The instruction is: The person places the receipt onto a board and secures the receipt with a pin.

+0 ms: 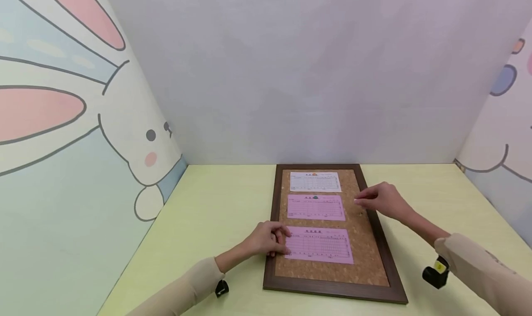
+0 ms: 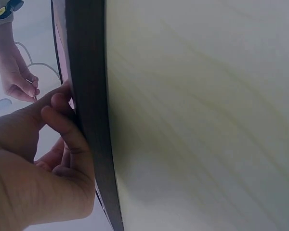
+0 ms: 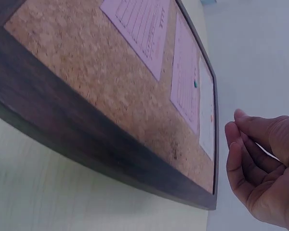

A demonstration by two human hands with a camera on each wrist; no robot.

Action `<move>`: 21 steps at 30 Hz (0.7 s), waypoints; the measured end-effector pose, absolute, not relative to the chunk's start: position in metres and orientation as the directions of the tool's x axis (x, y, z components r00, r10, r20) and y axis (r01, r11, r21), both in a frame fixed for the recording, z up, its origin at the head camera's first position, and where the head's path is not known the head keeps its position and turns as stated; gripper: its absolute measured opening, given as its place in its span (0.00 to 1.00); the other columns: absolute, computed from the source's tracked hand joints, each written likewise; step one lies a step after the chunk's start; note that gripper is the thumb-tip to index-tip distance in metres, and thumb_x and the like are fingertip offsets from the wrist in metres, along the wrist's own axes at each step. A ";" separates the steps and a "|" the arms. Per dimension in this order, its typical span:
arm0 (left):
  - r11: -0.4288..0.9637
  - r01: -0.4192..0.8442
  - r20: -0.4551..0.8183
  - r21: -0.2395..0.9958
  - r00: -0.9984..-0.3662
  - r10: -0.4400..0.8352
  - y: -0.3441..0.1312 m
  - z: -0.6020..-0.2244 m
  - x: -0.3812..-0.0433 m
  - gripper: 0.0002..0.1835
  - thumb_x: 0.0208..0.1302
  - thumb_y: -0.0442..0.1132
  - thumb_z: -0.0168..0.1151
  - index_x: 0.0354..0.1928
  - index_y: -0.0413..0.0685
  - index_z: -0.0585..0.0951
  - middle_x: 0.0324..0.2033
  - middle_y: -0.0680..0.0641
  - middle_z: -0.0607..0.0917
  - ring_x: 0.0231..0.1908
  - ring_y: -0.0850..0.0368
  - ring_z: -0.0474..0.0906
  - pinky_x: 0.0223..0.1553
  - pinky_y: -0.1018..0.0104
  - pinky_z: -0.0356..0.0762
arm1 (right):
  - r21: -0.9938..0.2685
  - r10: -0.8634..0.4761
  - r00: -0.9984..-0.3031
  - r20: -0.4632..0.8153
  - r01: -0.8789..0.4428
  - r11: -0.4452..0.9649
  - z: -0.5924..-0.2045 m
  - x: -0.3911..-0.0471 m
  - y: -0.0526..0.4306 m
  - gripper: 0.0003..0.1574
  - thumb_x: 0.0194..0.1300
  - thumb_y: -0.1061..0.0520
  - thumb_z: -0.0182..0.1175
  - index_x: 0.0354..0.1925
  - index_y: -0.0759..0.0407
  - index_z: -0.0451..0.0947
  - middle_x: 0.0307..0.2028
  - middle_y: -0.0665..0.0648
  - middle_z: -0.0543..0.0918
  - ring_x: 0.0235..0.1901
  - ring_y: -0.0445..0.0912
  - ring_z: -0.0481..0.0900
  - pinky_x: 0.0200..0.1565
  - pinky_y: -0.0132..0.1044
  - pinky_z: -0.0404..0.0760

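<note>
A cork board (image 1: 365,256) in a dark brown frame lies on the table. My left hand (image 1: 268,239) rests over its left frame edge; thumb and forefinger press the left side of the lowest pink form (image 1: 320,246), while the other fingers are bent in. My right hand (image 1: 384,201) hovers over the board's right side, thumb and forefinger pinched together. The left wrist view shows a tiny thin pin (image 2: 35,97) at those fingertips, though faintly. Above lie another pink form (image 1: 316,207) with a green pin (image 3: 195,83) and a white form (image 1: 315,183) with an orange pin (image 1: 314,174).
Small dark specks (image 3: 175,150) show in the cork at the right side. The pale yellow table (image 1: 216,200) surrounds the board, with a grey wall (image 1: 316,75) behind it. Rabbit-painted panels (image 1: 137,122) stand at the left and right.
</note>
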State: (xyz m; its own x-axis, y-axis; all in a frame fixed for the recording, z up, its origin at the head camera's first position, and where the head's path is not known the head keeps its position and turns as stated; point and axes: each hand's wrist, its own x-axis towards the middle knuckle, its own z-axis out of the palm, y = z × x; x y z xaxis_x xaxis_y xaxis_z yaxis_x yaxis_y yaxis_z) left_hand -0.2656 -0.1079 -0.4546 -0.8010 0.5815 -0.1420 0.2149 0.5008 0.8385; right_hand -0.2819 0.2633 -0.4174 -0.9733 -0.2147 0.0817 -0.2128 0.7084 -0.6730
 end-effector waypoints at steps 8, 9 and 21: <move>0.512 0.215 -0.148 0.831 -0.803 0.578 -0.108 -0.453 -0.265 0.17 0.52 0.29 0.78 0.44 0.36 0.83 0.21 0.48 0.83 0.13 0.65 0.73 0.16 0.75 0.69 | -0.719 -0.313 -0.946 0.082 -0.274 0.639 -0.419 -0.269 0.237 0.10 0.64 0.61 0.69 0.42 0.67 0.88 0.34 0.58 0.90 0.29 0.42 0.82 0.29 0.30 0.78; 0.514 0.214 -0.149 0.831 -0.804 0.575 -0.108 -0.453 -0.264 0.17 0.52 0.29 0.78 0.44 0.36 0.83 0.22 0.48 0.83 0.13 0.65 0.73 0.16 0.75 0.69 | -0.724 -0.330 -0.940 0.087 -0.287 0.627 -0.419 -0.268 0.234 0.10 0.64 0.62 0.69 0.42 0.67 0.89 0.35 0.58 0.91 0.30 0.41 0.83 0.29 0.30 0.78; 0.516 0.200 -0.156 0.833 -0.810 0.566 -0.107 -0.456 -0.264 0.17 0.53 0.30 0.78 0.44 0.38 0.83 0.21 0.53 0.81 0.13 0.66 0.72 0.16 0.75 0.69 | -0.755 -0.469 -0.878 0.100 -0.374 0.538 -0.438 -0.261 0.199 0.09 0.64 0.62 0.70 0.41 0.67 0.89 0.33 0.56 0.91 0.28 0.36 0.83 0.30 0.28 0.80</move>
State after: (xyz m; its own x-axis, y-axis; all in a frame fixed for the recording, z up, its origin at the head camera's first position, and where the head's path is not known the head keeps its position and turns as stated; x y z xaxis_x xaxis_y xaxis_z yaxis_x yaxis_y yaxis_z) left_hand -0.2640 -0.1072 -0.4558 -0.8095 0.5659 -0.1562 0.1998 0.5158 0.8331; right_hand -0.2608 0.1987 -0.4378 -0.8775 -0.4690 0.0999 -0.3737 0.5383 -0.7554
